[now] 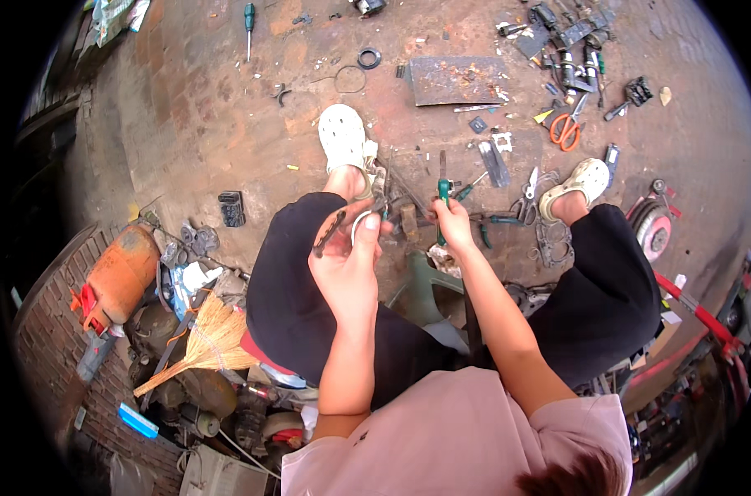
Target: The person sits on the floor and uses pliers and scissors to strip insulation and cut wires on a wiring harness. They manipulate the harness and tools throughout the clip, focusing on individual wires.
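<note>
Over the ground between my knees, my left hand (348,263) is closed, palm up, thumb pressed down on a small part. A dark curved piece (329,234) and a white curved edge (357,225) show at its fingers; whether they are one object I cannot tell. To its right, my right hand (452,225) grips a screwdriver (444,190) by its green handle, the blade pointing away from me. The two hands are apart, and the blade touches nothing that I can make out.
Orange-handled scissors (565,132), a dark metal plate (458,81) and another screwdriver (250,21) lie on the ground ahead. At left are an orange tank (121,274) and a straw broom (214,337). A brake disc (652,233) stands at right.
</note>
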`<state>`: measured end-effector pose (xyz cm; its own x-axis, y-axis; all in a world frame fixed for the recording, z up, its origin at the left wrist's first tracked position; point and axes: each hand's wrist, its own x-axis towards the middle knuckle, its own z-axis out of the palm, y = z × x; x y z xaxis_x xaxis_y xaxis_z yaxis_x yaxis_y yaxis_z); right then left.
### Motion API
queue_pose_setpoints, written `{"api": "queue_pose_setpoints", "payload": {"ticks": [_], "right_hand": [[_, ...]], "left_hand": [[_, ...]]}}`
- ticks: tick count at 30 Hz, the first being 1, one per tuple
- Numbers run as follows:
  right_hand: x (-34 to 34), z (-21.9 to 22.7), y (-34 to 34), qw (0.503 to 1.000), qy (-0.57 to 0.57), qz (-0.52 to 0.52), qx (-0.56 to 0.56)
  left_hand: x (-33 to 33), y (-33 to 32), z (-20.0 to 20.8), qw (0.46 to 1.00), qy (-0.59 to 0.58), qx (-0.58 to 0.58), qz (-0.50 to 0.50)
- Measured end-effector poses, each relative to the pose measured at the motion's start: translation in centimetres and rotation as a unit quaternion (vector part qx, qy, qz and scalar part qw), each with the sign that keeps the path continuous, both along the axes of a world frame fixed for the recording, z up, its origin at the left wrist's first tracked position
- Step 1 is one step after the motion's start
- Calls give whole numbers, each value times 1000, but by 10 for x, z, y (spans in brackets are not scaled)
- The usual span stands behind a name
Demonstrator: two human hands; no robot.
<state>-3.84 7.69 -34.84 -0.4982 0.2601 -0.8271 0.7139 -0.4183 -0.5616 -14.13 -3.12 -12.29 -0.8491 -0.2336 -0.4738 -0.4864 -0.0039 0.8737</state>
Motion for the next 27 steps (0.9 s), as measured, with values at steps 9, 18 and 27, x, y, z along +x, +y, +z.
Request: {"api": "queue_pose_setpoints", "payload": {"ticks": [9,18,27], "right_hand": [[61,244,46,943,257,187,99],[111,301,37,916,320,205,129],[156,321,34,897,340,218,181]], "left_hand": [[34,17,14,985,147,13,-88],[99,19,63,903,359,-169,-163],[133,21,87,862,444,-172,-174]]}}
